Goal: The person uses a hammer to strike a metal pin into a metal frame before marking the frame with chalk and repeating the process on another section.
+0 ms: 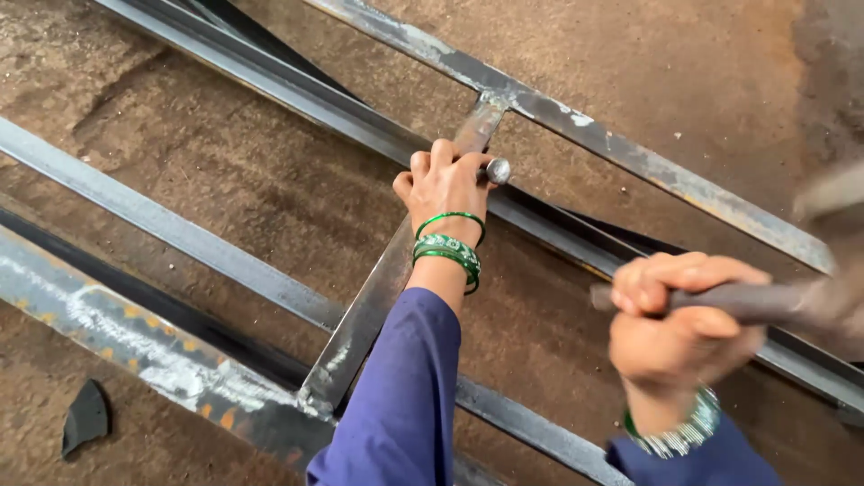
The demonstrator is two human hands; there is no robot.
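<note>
A short round-headed steel chisel (493, 170) is gripped in the clenched left hand (443, 183), set on the grey flat steel crossbar (373, 301) near its welded joint. A dark-handled hammer (765, 301), head motion-blurred, probably raised, is clasped tight by the right hand (684, 315). Brown dirt floor (270, 189) below.

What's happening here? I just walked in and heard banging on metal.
A person is working on a welded steel frame lying on a dirt floor. Their left hand holds a chisel-like steel tool against the flat cross bar, close to its welded joint with a long bar. Their right hand grips a hammer handle; the head is blurred at the frame's edge. A dark shard lies on the floor nearby.
</note>
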